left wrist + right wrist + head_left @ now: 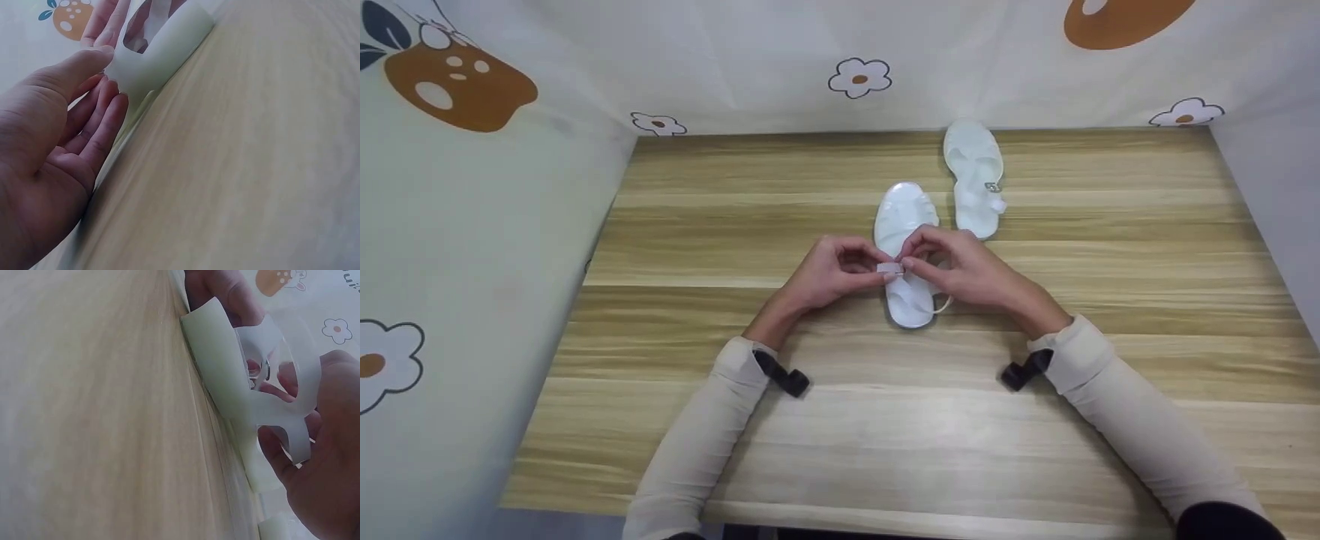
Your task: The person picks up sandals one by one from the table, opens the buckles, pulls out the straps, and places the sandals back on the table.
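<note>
A white jelly-like sandal (906, 214) lies toe-away on the wooden table between both hands. My left hand (840, 268) pinches a pale strap (889, 268) of this sandal between thumb and fingers. From the other side my right hand (964, 264) pinches the strap close to the left fingertips, where a small metal buckle (266, 371) shows. The fingertips partly hide the buckle. In the left wrist view the sandal's heel (169, 59) stands past the left fingers. A loose loop of strap (945, 306) sticks out at the heel's right.
The matching white sandal (975, 169) lies farther back to the right, its buckle (992, 187) on the right side. Behind the wooden table (735, 210) hangs a pale cloth (735, 67) with printed flowers and fruit. Black wrist cameras (791, 381) sit on both cuffs.
</note>
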Motion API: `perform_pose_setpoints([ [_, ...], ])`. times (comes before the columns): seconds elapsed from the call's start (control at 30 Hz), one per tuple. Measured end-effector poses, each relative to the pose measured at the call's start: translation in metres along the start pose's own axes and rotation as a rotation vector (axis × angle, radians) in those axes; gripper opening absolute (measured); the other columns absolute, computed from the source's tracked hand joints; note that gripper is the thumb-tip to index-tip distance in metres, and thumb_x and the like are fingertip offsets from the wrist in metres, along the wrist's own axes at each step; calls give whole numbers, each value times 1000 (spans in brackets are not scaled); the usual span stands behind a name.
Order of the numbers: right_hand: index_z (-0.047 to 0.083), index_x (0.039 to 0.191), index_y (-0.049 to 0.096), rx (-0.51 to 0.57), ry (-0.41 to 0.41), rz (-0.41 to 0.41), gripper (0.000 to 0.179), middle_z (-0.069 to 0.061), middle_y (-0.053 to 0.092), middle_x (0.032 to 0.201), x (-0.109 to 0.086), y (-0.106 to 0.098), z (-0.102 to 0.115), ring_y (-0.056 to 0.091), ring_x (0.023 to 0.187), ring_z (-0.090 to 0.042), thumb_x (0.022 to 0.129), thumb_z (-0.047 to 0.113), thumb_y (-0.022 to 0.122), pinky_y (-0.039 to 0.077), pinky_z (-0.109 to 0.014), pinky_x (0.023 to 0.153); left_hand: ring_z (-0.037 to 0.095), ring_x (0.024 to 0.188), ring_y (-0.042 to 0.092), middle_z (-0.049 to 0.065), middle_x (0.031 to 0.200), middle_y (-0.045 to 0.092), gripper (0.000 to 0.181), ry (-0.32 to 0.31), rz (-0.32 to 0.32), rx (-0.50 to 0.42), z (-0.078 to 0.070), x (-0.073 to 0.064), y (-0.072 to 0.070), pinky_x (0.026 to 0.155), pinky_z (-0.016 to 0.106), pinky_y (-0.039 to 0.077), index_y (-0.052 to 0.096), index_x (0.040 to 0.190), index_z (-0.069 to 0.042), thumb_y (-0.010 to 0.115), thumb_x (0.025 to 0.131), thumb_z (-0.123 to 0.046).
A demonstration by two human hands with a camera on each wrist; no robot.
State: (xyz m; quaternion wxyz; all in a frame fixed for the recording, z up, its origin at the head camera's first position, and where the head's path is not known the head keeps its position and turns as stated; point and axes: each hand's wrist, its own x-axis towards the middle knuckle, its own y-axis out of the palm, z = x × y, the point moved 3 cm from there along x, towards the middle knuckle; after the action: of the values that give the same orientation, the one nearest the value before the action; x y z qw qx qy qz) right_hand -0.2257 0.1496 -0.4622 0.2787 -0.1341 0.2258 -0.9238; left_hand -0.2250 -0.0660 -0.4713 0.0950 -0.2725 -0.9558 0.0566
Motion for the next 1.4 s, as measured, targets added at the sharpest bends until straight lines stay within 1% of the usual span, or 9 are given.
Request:
perform_pose_setpoints([
  [0.2,23,110,70,-97,-37,-7,15,13,71,105,0,-3,-3,65,102,-8,97,32,68,53,-30,88,28,90,72,13,99,75,23,-9,19,-12,4,0,0,82,41,61,74,104,1,81,84,-9],
  [0.43,26,108,74,-242,-82,14,16,15,72,102,-2,-9,-3,63,98,-10,96,35,68,52,-30,84,23,95,71,9,105,73,29,-34,42,-21,23,4,-3,86,37,60,72,112,-6,81,85,-14],
  [0.53,25,106,75,-285,-94,16,15,14,72,100,-2,-11,-2,63,97,-14,96,35,68,51,-32,84,22,92,70,8,105,73,33,-24,73,-19,25,4,-3,85,36,60,72,113,-11,83,83,-19],
  [0.67,24,105,74,-299,-103,3,16,12,72,98,-2,-10,0,63,95,-16,95,36,69,50,-33,82,20,89,69,5,105,72,37,16,93,13,24,4,-1,83,37,60,72,115,-18,85,81,-28],
  [0.83,21,101,75,-290,-129,-41,16,10,73,94,-1,-8,4,65,91,-16,93,33,73,53,-35,78,17,90,67,1,106,69,33,60,28,80,23,4,3,80,36,60,73,110,-20,85,81,-30],
  [0.97,20,100,76,-276,-132,-68,16,12,74,94,-2,-8,5,67,90,-11,90,32,76,55,-35,77,19,88,65,5,102,69,28,70,-33,107,11,1,5,76,35,58,74,105,-12,85,82,-22],
  [1.07,21,100,76,-264,-144,-75,16,13,74,94,-2,-8,6,66,88,-8,89,33,77,55,-29,76,21,87,65,8,98,71,24,85,-62,123,0,-1,6,76,38,58,75,103,-6,83,83,-16],
  [1.2,21,101,76,-242,-170,-72,16,11,74,94,-2,-8,6,66,87,-8,89,32,77,53,-25,74,20,88,67,10,95,73,22,83,-77,135,-8,-2,6,79,41,59,75,102,-3,83,83,-13],
  [1.4,21,102,76,-235,-194,-57,15,12,74,95,-2,-9,7,66,91,-8,90,29,77,53,-25,78,17,87,71,9,92,76,22,58,-85,141,-9,-1,7,80,41,60,75,102,-3,82,84,-14],
])
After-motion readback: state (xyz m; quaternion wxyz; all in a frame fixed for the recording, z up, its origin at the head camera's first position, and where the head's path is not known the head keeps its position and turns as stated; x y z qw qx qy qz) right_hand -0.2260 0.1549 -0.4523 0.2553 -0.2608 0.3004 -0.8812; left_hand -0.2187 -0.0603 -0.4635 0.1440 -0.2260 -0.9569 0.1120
